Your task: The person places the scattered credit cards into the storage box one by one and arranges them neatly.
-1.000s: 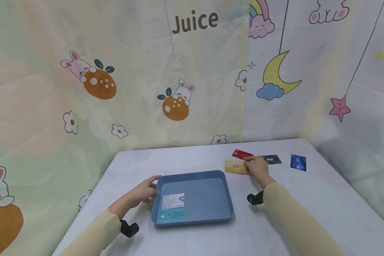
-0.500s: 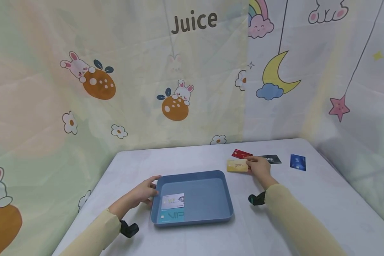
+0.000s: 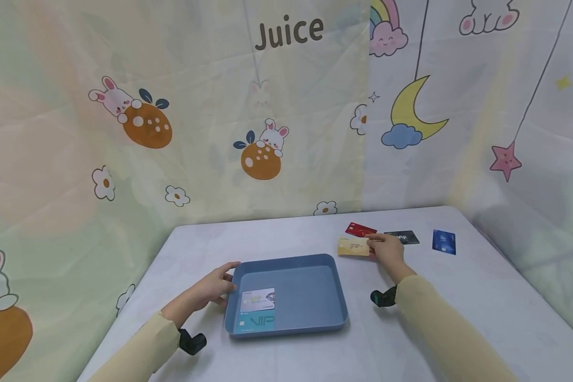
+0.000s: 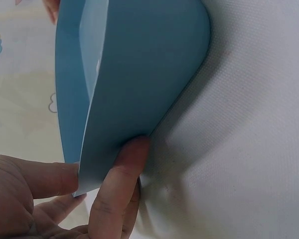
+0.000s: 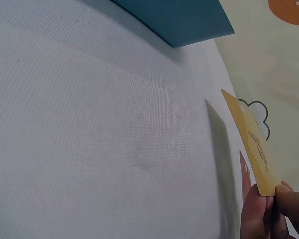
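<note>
My right hand (image 3: 385,249) pinches a gold card (image 3: 353,246) by its right end, between thumb and fingers. In the right wrist view the gold card (image 5: 251,144) is tilted, with its shadow lying apart from it on the white tabletop. My left hand (image 3: 212,286) grips the left wall of a blue tray (image 3: 291,332). Close up in the left wrist view, one fingertip (image 4: 134,149) presses the outer wall while another digit meets the rim. Inside the tray, at its left, lie a white VIP card (image 3: 258,300) and a teal VIP card (image 3: 258,321) below it.
Behind the right hand a red card (image 3: 360,229) and a black VIP card (image 3: 406,237) lie on the white table (image 3: 310,361). A blue card (image 3: 444,242) lies farther right. A printed cloth (image 3: 210,106) hangs behind the table.
The gold card, in my right hand's fingers, has shifted slightly right and tilted up. My left hand and the tray hold their place.
</note>
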{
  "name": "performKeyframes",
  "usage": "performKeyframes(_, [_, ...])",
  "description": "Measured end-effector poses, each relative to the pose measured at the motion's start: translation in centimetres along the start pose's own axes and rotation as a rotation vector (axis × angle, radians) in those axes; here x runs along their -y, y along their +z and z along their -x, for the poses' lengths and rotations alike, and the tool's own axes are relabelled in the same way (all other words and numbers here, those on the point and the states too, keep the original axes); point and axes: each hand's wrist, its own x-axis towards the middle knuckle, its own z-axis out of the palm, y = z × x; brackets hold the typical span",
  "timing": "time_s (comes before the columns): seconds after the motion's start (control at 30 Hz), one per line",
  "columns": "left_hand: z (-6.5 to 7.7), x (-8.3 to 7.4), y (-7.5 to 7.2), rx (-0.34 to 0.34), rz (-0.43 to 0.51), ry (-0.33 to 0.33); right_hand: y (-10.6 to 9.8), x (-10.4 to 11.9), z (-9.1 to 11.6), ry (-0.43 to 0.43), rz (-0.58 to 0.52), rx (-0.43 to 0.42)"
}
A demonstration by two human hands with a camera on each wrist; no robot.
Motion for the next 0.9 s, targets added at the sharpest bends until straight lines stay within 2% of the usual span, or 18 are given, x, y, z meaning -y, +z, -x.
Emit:
performKeyframes(0.27, [0.0,0.0,0.0,0.0,0.005,0.004,0.2,0.3,-0.1,0.017,-0.024,-0.005])
performKeyframes(0.5, [0.0,0.0,0.0,0.002,0.011,0.001,0.7,1.2,0.2,0.046,-0.119,0.015])
performKeyframes(0.9, [0.0,-0.1,0.0,0.007,0.006,0.003,1.5,2.8,1.5,-0.002,-0.209,0.053])
